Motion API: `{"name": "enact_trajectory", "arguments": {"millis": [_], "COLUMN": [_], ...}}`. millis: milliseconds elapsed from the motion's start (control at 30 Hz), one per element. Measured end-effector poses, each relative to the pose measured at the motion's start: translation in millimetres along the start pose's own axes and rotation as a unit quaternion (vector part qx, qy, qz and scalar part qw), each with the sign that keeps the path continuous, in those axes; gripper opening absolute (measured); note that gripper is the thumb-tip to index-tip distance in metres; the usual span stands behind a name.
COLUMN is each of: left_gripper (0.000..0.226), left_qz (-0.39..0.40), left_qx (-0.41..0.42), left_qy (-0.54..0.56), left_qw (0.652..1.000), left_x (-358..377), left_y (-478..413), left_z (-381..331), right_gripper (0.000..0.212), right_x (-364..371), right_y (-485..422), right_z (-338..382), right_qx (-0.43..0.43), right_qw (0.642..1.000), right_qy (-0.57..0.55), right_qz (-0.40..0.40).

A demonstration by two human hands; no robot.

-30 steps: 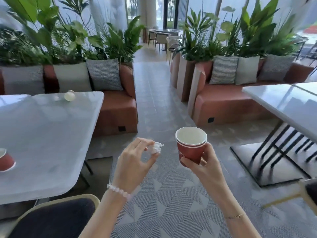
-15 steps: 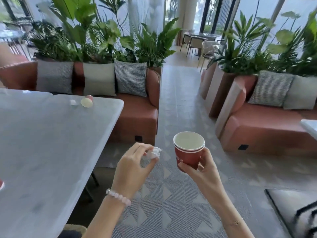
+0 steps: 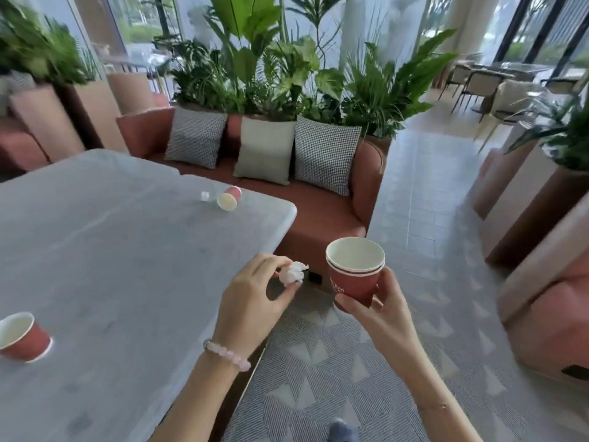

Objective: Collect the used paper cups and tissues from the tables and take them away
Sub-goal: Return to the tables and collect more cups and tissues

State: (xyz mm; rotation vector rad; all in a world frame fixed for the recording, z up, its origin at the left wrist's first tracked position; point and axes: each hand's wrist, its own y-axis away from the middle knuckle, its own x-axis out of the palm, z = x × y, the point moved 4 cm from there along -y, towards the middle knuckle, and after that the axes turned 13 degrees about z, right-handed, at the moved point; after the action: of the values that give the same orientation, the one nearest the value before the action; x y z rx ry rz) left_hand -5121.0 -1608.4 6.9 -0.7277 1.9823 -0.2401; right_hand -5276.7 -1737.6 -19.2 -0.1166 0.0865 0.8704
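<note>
Cups still to collect: a tipped cup lies on its side near the far right edge of the table, mouth toward the camera, long axis running roughly away from the viewer. A small tissue scrap sits just beside it on the left, apart from it. A second cup, tilted, rests at the table's near left edge.

Left hand: thumb and fingertips pinch a crumpled tissue above the table's right edge. Right hand: fingers wrapped around the lower wall of the stacked cups, held upright and off the table, over the floor.

Key relation: the tipped cup lies ahead and to the left of both hands, and the left hand is nearer. Judgement: the pinched tissue likely goes into the open stack first, freeing the left hand. The tipped cup's side wall is exposed; it may roll if nudged.
</note>
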Motion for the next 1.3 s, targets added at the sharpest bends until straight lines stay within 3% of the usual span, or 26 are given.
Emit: {"name": "enact_trajectory", "arguments": {"millis": [300, 633, 1300], "left_gripper": [0.024, 0.020, 0.022], "left_qz": [-0.067, -0.143, -0.240], "left_qx": [-0.111, -0.246, -0.437], "left_qy": [-0.075, -0.144, -0.161], "left_qw": [0.989, 0.948, 0.852], "left_x": [17, 11, -35], "left_y": [-83, -126, -88], "left_z": [49, 96, 240], "right_gripper": [0.062, 0.060, 0.059], "right_x": [-10, 20, 217], "right_y": [-158, -282, -393], "right_z": [-10, -14, -45], "right_qx": [-0.025, -0.024, -0.006], "right_qw": [0.987, 0.950, 0.862], "right_qy": [-0.003, 0.000, 0.020], "right_qz": [0.159, 0.310, 0.506]}}
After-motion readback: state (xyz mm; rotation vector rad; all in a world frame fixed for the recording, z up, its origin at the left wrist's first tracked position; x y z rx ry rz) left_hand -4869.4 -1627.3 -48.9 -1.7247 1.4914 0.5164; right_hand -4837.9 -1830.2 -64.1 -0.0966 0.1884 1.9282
